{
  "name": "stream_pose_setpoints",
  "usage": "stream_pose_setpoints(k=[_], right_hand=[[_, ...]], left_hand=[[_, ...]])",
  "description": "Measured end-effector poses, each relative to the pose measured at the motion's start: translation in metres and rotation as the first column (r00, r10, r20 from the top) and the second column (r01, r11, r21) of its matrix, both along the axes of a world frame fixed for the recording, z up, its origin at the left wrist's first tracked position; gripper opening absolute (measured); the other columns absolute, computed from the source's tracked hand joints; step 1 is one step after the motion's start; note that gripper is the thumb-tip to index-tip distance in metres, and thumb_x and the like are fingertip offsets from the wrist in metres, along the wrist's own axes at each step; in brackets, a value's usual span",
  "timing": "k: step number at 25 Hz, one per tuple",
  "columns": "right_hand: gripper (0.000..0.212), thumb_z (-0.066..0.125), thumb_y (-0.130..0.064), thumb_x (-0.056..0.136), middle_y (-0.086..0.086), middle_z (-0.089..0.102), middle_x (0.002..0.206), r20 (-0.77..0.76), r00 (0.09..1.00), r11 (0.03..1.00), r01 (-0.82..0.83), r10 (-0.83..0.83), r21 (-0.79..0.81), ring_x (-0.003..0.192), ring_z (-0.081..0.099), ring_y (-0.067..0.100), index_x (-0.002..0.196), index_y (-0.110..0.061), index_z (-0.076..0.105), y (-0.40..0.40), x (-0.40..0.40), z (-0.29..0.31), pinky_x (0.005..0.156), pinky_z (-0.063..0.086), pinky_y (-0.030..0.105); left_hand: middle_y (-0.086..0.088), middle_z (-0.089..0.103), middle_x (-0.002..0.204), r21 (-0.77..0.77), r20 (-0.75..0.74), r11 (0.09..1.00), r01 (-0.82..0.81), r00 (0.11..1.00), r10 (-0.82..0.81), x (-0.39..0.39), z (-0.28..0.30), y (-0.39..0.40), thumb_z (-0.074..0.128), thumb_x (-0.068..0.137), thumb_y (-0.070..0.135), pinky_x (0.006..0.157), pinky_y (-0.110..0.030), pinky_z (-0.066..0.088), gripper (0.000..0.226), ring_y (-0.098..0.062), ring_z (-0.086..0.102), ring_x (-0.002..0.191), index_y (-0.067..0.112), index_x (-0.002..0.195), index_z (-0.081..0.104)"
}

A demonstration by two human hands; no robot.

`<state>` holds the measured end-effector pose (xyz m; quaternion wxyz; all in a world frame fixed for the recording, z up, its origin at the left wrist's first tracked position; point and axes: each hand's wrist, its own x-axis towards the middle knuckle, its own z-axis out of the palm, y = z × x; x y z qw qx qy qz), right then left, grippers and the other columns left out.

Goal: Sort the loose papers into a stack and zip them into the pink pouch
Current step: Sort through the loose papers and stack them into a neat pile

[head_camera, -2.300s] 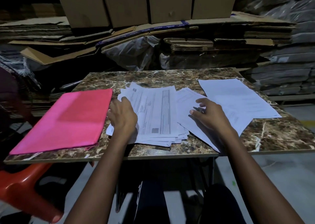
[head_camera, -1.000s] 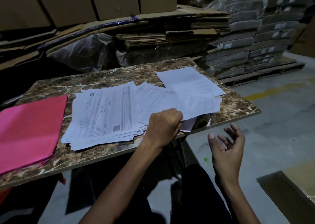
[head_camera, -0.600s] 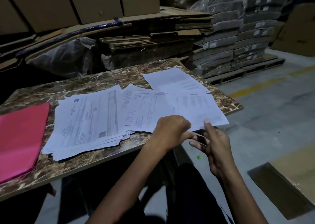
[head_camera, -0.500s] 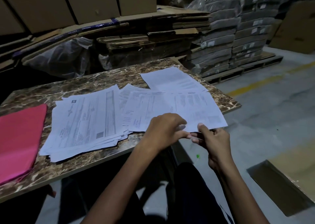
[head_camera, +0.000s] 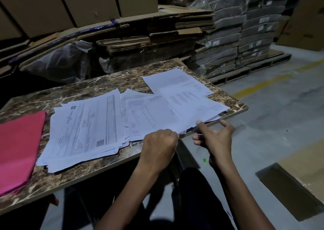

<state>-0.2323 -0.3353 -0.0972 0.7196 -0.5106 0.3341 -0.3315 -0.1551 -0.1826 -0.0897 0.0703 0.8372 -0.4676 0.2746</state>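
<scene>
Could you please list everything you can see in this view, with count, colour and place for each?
Pink pouch: one, pink, flat on the table's left end, partly out of frame.
Stacked papers: one rough pile, white, printed, mid-table beside the pouch.
Loose papers: several overlapping sheets, white, on the table's right part, overhanging the near edge.
Table: one, brown marble pattern.
Flattened cardboard: many sheets, brown, piled behind the table.
Cardboard boxes: several, brown, above that pile.
Wrapped bundles: many, grey, stacked at the back right.
Left hand: fingers curled at the loose papers' near edge.
Right hand: fingers spread, index tip touching the same edge.
</scene>
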Motion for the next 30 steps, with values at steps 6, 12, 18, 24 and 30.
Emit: stream_pose_setpoints(k=[6, 12, 18, 24, 30], right_hand=[[0.01, 0.073, -0.012, 0.089, 0.01, 0.067, 0.063, -0.103, 0.994, 0.986, 0.015, -0.032, -0.168, 0.053, 0.068, 0.02, 0.087, -0.006, 0.064, -0.005, 0.0, -0.003, 0.055, 0.056, 0.035], [0.015, 0.055, -0.013, 0.094, 0.01, 0.071, 0.084, -0.331, 0.875, 0.567, -0.082, -0.352, -0.82, 0.076, 0.061, 0.033, 0.101, -0.01, 0.067, -0.038, 0.017, 0.014, 0.063, 0.04, 0.033], [0.013, 0.053, -0.009, 0.1, 0.018, 0.067, 0.095, -0.284, 0.905, 0.546, -0.07, -0.318, -0.835, 0.082, 0.055, 0.031, 0.1, -0.005, 0.065, -0.065, 0.061, 0.033, 0.066, 0.03, 0.031], [0.012, 0.052, -0.003, 0.099, 0.007, 0.059, 0.086, -0.192, 0.963, 0.712, 0.0, -0.19, -0.702, 0.08, 0.049, 0.022, 0.092, -0.004, 0.062, -0.095, 0.098, 0.038, 0.06, 0.023, 0.027], [0.015, 0.054, -0.009, 0.099, 0.01, 0.071, 0.088, -0.217, 0.974, 0.802, -0.081, -0.061, -0.592, 0.079, 0.062, 0.026, 0.088, -0.008, 0.066, -0.116, 0.117, 0.023, 0.071, 0.047, 0.035]], left_hand=[[0.007, 0.063, 0.068, -0.171, -0.103, 0.977, 0.129, 0.984, -0.148, -0.009, -0.006, 0.002, 0.053, 0.095, 0.042, 0.043, -0.029, 0.038, 0.034, -0.018, 0.063, 0.064, 0.022, 0.07, 0.064], [0.01, 0.074, 0.085, -0.543, -0.317, 0.824, -0.163, 0.948, -0.021, 0.015, 0.011, 0.029, 0.066, 0.093, 0.041, 0.061, -0.035, 0.053, 0.025, -0.012, 0.069, 0.078, 0.02, 0.083, 0.074], [-0.002, 0.071, 0.122, -0.411, -0.555, 0.765, -0.496, 0.801, 0.222, 0.053, 0.026, 0.044, 0.058, 0.1, 0.031, 0.086, -0.038, 0.049, 0.033, -0.023, 0.064, 0.115, 0.015, 0.128, 0.066], [-0.008, 0.065, 0.13, -0.272, -0.58, 0.811, -0.518, 0.761, 0.291, 0.094, 0.032, 0.038, 0.056, 0.101, 0.028, 0.094, -0.043, 0.049, 0.039, -0.028, 0.062, 0.115, 0.016, 0.138, 0.057], [-0.008, 0.056, 0.143, 0.021, -0.612, 0.95, -0.312, 0.747, 0.258, 0.162, 0.035, -0.001, 0.054, 0.098, 0.043, 0.103, -0.051, 0.037, 0.048, -0.032, 0.048, 0.133, 0.02, 0.141, 0.051]])
